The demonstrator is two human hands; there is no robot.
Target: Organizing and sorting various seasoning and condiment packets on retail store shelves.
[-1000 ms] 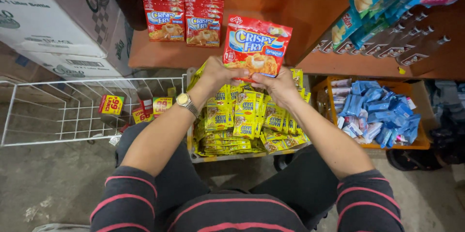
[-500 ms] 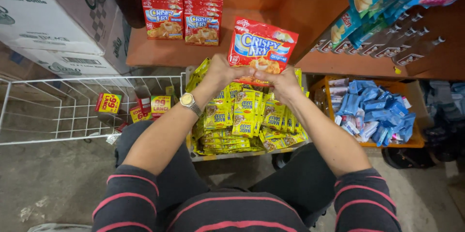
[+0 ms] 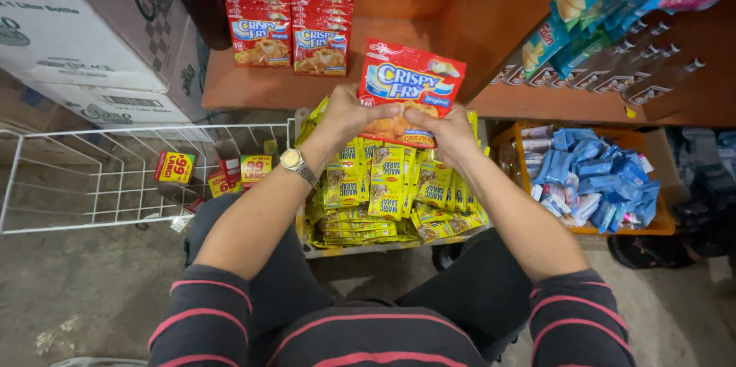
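Both hands, left hand [image 3: 349, 115] and right hand [image 3: 451, 133], are clamped on the lower edge of a red packet [image 3: 408, 87], held upright above the tray of yellow sachets [image 3: 387, 190], below the shelf's stacked red packets [image 3: 290, 29].

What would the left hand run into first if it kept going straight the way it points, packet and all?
The left hand points up and away toward the orange shelf. With the red packet, it would probably meet the stacked red packets on that shelf first, though depth is hard to judge.
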